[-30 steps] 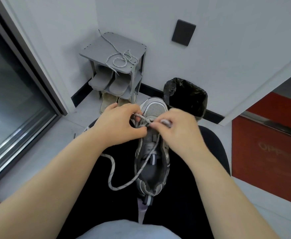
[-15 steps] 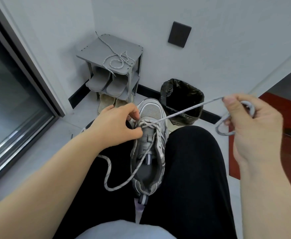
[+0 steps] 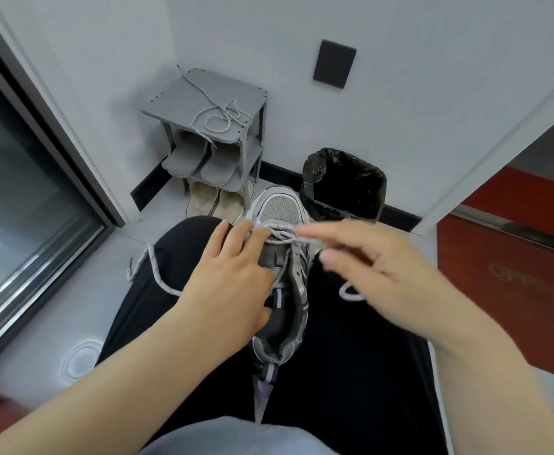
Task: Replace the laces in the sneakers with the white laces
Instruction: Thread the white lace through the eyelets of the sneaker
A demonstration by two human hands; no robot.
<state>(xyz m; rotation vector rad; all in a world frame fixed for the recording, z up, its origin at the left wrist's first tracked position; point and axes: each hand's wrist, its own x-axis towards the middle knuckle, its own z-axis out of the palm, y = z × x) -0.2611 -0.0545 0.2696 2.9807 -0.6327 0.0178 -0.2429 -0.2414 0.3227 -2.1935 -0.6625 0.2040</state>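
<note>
White-walled corner, viewed from your seat. Nearest, the grey sneaker [image 3: 297, 284] lay toe-away between your black-trousered thighs [image 3: 351, 372]. Your left hand [image 3: 233, 284] gripped it across the tongue, fingertips at the front eyelets. The speckled white lace [image 3: 279, 234] crossed those eyelets, and one end trailed over your left thigh. Your right hand [image 3: 384, 267] hovered beside the toe, its fingers loosely extended and blurred; whether they pinched the lace end could not be told. Beyond stood a grey shoe rack [image 3: 170, 103] bearing a second lace [image 3: 220, 118] and slippers [image 3: 187, 159], then a black-lined bin [image 3: 344, 182] and a dark wall plate [image 3: 334, 64].
</note>
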